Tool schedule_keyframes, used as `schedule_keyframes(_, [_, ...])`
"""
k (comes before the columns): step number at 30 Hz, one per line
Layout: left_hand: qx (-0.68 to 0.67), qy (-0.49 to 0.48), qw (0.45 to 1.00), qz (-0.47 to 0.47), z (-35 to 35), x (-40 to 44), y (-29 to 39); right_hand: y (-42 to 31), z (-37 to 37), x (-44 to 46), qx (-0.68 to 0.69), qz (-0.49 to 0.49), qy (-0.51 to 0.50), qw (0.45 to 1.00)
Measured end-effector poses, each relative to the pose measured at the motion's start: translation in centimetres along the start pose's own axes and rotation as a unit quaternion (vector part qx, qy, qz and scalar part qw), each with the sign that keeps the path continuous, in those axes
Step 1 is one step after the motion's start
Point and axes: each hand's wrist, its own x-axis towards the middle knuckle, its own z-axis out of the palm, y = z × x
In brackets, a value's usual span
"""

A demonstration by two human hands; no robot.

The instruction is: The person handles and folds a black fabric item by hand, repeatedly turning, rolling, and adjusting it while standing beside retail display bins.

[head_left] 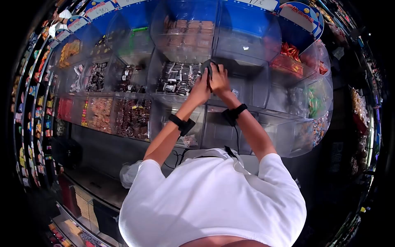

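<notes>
My left hand (200, 87) and my right hand (220, 81) meet at the upright divider between two clear plastic bins. Both sets of fingers close around a dark grey, cloth-like piece (206, 66) at the divider's top; its far side is hidden. Left of my hands, a bin holds many small black-and-silver wrapped packets (177, 78). To the right, a grey-floored bin (247, 84) has a small pale tag or packet at its bottom. Black bands with small boxes circle both wrists.
Stepped rows of clear bins surround my hands. Brown packets (131, 118), pinkish packets (189, 33) and red-wrapped sweets (290, 51) fill some. Price signs (101, 10) line the back. A clear plastic bag (130, 174) hangs at my left side, and cables (237, 140) run near my waist.
</notes>
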Motion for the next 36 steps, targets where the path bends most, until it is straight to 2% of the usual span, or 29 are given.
schedule_keyframes(3, [-0.044, -0.009, 0.999, 0.015, 2.6, 1.4, -2.9, 0.2, 0.0, 0.6, 0.010, -0.029, -0.015, 0.999])
schedule_keyframes(4, [0.004, 0.009, 0.998, 0.062, 2.4, 1.5, -3.0, 0.3, 0.2, 1.2, 0.007, -0.033, -0.016, 0.999])
schedule_keyframes(5, [0.011, 0.001, 0.998, 0.068, 1.9, 2.3, -3.2, 0.4, 0.6, 1.8, 0.010, -0.025, -0.007, 1.000])
schedule_keyframes(7, [-0.077, -0.085, 0.991, -0.063, 1.0, 3.5, -2.2, 1.0, 1.4, 2.9, 0.004, -0.015, -0.031, 0.999])
schedule_keyframes(9, [-0.013, -0.076, 0.996, -0.055, 0.1, 5.0, -2.0, 0.9, 1.7, 4.3, 0.010, 0.001, -0.011, 1.000])
schedule_keyframes(11, [-0.022, -0.025, 0.999, 0.016, 0.7, 5.8, -3.4, 0.7, 1.2, 4.7, 0.048, 0.037, 0.003, 0.998])
schedule_keyframes(13, [0.001, -0.035, 0.999, 0.028, 0.8, 5.9, -3.7, 1.2, 1.7, 4.7, 0.061, -0.008, 0.035, 0.997])
schedule_keyframes(15, [0.003, -0.055, 0.998, -0.026, 1.0, 5.5, -3.6, 1.3, 1.7, 4.2, 0.054, -0.001, 0.042, 0.998])
schedule_keyframes(16, [0.006, -0.061, 0.997, -0.044, 1.0, 5.1, -3.1, 2.1, 2.6, 4.2, 0.025, -0.046, 0.060, 0.997])
schedule_keyframes(17, [0.000, -0.067, 0.996, -0.060, 0.8, 4.6, -2.6, 3.2, 3.3, 3.8, 0.022, -0.049, 0.061, 0.997])
schedule_keyframes(19, [-0.012, -0.056, 0.996, -0.064, 2.0, 3.8, -3.4, 3.4, 3.4, 3.0, -0.065, -0.131, 0.081, 0.986])
schedule_keyframes(20, [-0.016, -0.047, 0.997, -0.061, 2.2, 4.1, -3.7, 3.3, 3.6, 3.1, -0.029, -0.123, 0.100, 0.987])
schedule_keyframes(21, [0.022, 0.015, 1.000, 0.000, 2.2, 3.2, -3.3, 3.5, 4.0, 3.1, 0.008, -0.117, 0.120, 0.986])
schedule_keyframes(23, [0.097, 0.014, 0.995, -0.018, 2.3, 2.0, -3.3, 2.4, 3.1, 2.1, -0.008, -0.101, 0.100, 0.990])
schedule_keyframes(25, [0.067, 0.001, 0.997, -0.029, 1.7, 1.3, -2.6, 0.4, 1.2, 0.9, 0.036, -0.034, 0.069, 0.996])
schedule_keyframes(26, [0.036, -0.014, 0.998, -0.045, 1.6, 0.7, -2.3, 0.7, 2.1, 0.2, 0.009, -0.026, 0.057, 0.998])
schedule_keyframes(27, [0.032, -0.014, 0.999, -0.041, 1.8, 0.2, -2.4, 1.2, 3.0, -0.5, -0.020, -0.019, 0.046, 0.999])
schedule_keyframes(29, [0.088, 0.030, 0.995, 0.036, 2.7, -0.8, -3.6, -2.2, -0.5, -1.8, 0.027, 0.042, 0.036, 0.998])
schedule_keyframes(31, [0.115, 0.094, 0.986, 0.074, 3.9, -2.2, -4.6, -2.5, -0.3, -3.3, 0.029, -0.011, 0.028, 0.999])
schedule_keyframes(32, [0.122, 0.108, 0.982, 0.096, 4.9, -2.2, -6.0, -1.3, 0.0, -4.2, -0.110, -0.130, -0.028, 0.985])
schedule_keyframes(33, [0.117, 0.105, 0.985, 0.075, 4.9, -2.9, -4.9, -1.6, -0.5, -4.6, -0.121, -0.133, -0.081, 0.980])
schedule_keyframes(35, [0.090, 0.135, 0.986, 0.027, 6.3, -3.3, -6.0, -3.9, -2.7, -5.1, 0.010, 0.040, -0.095, 0.995])
schedule_keyframes(36, [0.113, 0.143, 0.983, 0.025, 5.8, -4.0, -4.9, -1.1, 0.0, -5.6, -0.074, -0.102, -0.047, 0.991])
